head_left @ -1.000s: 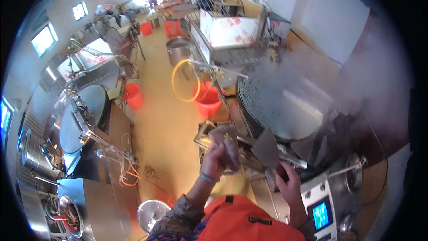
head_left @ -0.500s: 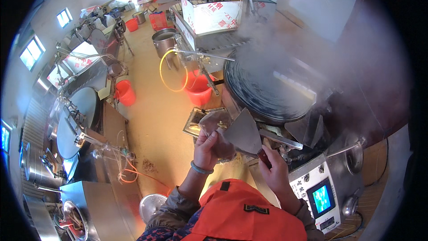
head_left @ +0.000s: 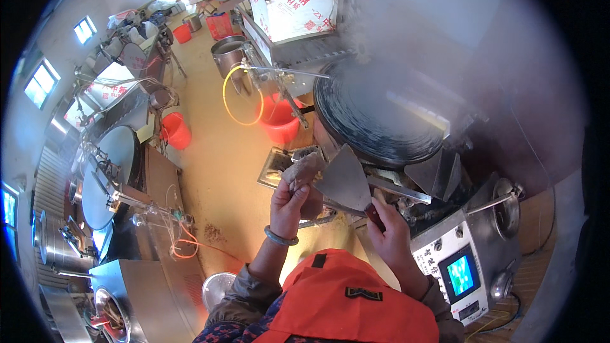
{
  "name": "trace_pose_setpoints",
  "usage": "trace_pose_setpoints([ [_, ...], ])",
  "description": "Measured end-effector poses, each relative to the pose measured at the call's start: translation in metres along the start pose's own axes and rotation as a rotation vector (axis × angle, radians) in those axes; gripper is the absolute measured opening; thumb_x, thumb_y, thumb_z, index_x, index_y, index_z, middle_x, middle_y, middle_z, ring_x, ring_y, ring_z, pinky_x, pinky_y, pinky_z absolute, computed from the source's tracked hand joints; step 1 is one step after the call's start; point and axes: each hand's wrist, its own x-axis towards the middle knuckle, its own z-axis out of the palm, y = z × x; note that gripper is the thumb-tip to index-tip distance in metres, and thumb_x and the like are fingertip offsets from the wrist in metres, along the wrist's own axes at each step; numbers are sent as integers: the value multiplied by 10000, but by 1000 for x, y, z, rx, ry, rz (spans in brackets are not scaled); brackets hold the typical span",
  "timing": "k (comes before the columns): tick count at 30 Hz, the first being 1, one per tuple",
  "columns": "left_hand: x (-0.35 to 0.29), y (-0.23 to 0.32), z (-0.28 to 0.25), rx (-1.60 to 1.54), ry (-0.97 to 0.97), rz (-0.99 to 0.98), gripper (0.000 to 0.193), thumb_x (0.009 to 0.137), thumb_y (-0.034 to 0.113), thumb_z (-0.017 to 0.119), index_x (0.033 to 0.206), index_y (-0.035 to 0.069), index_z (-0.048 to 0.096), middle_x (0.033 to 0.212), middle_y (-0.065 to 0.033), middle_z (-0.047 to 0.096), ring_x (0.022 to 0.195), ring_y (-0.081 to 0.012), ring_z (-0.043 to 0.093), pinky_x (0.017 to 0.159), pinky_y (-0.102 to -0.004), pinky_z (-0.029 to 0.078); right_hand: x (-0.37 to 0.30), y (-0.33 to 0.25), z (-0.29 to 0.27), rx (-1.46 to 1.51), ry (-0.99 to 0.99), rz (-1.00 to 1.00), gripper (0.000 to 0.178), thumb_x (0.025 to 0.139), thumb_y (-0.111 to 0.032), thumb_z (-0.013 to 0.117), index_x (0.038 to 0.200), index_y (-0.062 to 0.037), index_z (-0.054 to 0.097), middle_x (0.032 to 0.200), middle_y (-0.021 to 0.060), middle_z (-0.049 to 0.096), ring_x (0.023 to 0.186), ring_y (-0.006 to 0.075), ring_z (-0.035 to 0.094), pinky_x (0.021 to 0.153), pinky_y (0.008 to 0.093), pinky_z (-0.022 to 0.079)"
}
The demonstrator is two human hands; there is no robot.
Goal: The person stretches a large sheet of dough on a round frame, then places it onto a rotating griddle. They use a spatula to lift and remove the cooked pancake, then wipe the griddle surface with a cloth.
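Note:
My left hand point(head_left: 289, 206), with a bracelet at its wrist, is closed on a grey-brown cloth point(head_left: 303, 170) that is bunched above the thumb and hangs below it. A few yellowish crumbs show by the cloth. In my right hand point(head_left: 389, 234) is a broad scraper point(head_left: 343, 181), gripped by its dark red handle. Its wide metal blade points up and left, right beside the cloth; whether they touch I cannot tell. Beyond both hands lies a large round dark griddle point(head_left: 356, 117), streaked and steaming, with a pale straight bar point(head_left: 419, 114) across its right side.
A control box point(head_left: 456, 273) with a lit screen stands at my right. Left of the griddle are a red bucket point(head_left: 279, 121), a yellow hose point(head_left: 225, 98) and a steel pot point(head_left: 230, 57). Another round griddle point(head_left: 108, 178) is at far left. Steam blurs the upper right.
The cloth in my left hand has turned and bunched up, its edge now higher. The scraper stays beside it in my right hand. The whole view has shifted slightly.

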Motion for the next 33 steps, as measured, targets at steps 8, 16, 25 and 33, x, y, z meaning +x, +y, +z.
trace_pose_setpoints([
  [8, 1, 6, 2, 109, -12, -15, 330, 890, -28, 528, 1217, 15, 533, 1105, -18, 599, 1003, -89, 550, 885, -246, 433, -1, 8, 7, 96, 21, 10, 452, 764, -16, 623, 1205, -14, 523, 990, 165, 601, 844, 298, 615, 728, 338, 498],
  [16, -4, 1, -1, -95, 92, -238, 366, 886, 31, 495, 1251, 5, 487, 1105, -57, 582, 1000, -158, 567, 867, -291, 462, -5, 21, 12, 361, 34, 170, 425, 816, 0, 615, 1232, -8, 525, 999, 57, 584, 873, 108, 565, 782, 241, 460],
  [25, -5, -13, -11, -319, 180, -402, 321, 907, 56, 512, 1227, 47, 510, 1117, -64, 591, 999, -184, 586, 884, -332, 479, -19, 34, 12, 316, 86, 221, 437, 793, -20, 638, 1218, -17, 534, 985, 75, 602, 867, 120, 575, 768, 252, 468],
  [33, -23, -33, -22, -303, 173, -494, 352, 906, 55, 481, 1258, 40, 464, 1162, -88, 562, 1044, -221, 570, 900, -367, 481, -43, 56, 2, 583, 63, 540, 448, 762, -105, 692, 1176, -31, 539, 926, 69, 630, 801, 113, 591, 725, 267, 495],
])
